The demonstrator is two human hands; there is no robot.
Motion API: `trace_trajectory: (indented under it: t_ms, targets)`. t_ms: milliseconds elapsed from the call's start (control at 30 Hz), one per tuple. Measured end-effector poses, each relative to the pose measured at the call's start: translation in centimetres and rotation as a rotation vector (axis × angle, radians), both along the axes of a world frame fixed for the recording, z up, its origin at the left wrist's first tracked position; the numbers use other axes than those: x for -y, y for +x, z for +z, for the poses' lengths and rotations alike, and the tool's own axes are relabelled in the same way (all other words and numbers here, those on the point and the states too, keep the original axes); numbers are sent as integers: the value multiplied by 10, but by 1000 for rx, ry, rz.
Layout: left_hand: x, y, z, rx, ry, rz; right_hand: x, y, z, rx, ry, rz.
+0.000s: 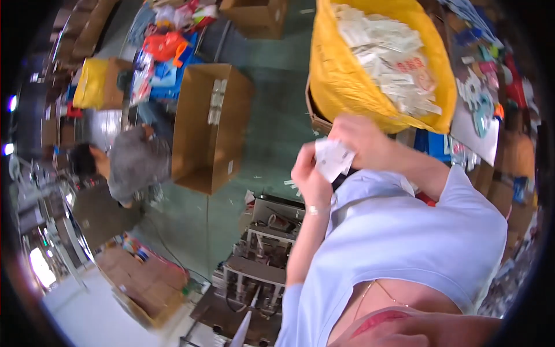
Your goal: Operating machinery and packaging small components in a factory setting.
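My left hand [311, 172] is closed on a few small white paper slips [332, 161] with faint dark marks, held in front of my chest. My right hand [359, 139] is against the far edge of the same slips, its fingers curled and a little blurred; part of its grip is hidden. Just beyond my right hand, a big yellow plastic bag [325, 75] lines a cardboard box [315, 113]. Many flat white packets [393, 55] fill that bag, and a clear bag with red print lies among them.
A metal machine [260, 248] stands close to my left arm. Farther left is a tall open carton [199, 127], with a person in grey [139, 156] bent beside it. Flattened cardboard [141, 277] lies at the lower left. White scraps dot the green floor [272, 110].
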State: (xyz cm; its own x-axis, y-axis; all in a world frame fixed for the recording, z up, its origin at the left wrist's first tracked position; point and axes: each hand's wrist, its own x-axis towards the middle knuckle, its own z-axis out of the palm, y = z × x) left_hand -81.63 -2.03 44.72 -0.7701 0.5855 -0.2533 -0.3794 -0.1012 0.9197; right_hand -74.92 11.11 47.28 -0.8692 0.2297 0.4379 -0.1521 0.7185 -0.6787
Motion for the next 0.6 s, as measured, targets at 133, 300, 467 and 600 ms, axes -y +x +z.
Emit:
trace_trajectory:
  t_ms: [133,300,467,600]
  targets:
    - [-98,2,53,-15,180,-206,-52,32,63,-95,227,-405]
    - [-157,33,78,225,241,-326,-83,69,59,-206,339,-717]
    - [-176,30,76,462,252,-356,-94,69,46,-263,322,-784]
    - [-173,19,79,565,76,-424,-85,69,41,-253,210,-773]
